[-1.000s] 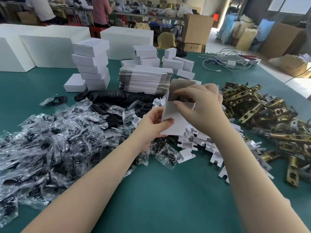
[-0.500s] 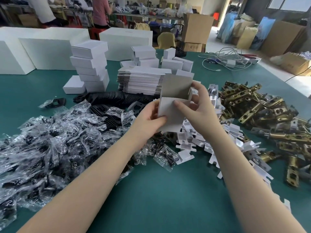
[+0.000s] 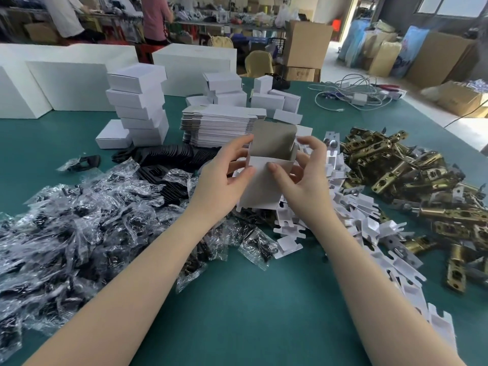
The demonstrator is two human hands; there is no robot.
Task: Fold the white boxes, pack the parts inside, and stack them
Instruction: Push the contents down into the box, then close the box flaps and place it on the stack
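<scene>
Both hands hold one small white box [image 3: 266, 178] up over the middle of the green worktop [image 3: 237, 299], above the near edge of the heaps. The left hand [image 3: 224, 178] grasps the box's left side, thumb laid across the white front panel and fingers reaching behind. The right hand [image 3: 303, 175] grasps the right side the same way, thumb on the front panel, fingers curved round the far edge, the upper fingers lifted off and apart from the card. The box stands upright with its top open; the grey inner face of the raised lid flap shows at 12 o'clock from the thumbs.

At 12 o'clock from the box lies a stack of flat box blanks [image 3: 221, 125]. At 10 o'clock stands a tilting tower of folded boxes [image 3: 137, 107], with one more folded box [image 3: 112, 134] just beside its foot. Further folded boxes [image 3: 274, 100] sit at 12 to 1 o'clock, behind the blanks. A heap of clear bags [image 3: 79, 228] holding dark parts spreads from 7 to 9 o'clock. Black plastic pieces [image 3: 169, 157] lie between the bags and the blanks. White card inserts [image 3: 356, 220] trail from just under the box to 5 o'clock. Brass latch parts [image 3: 412, 175] pile up at 3 o'clock. White cables [image 3: 351, 93] lie at 1 o'clock, well apart from the hands.
</scene>
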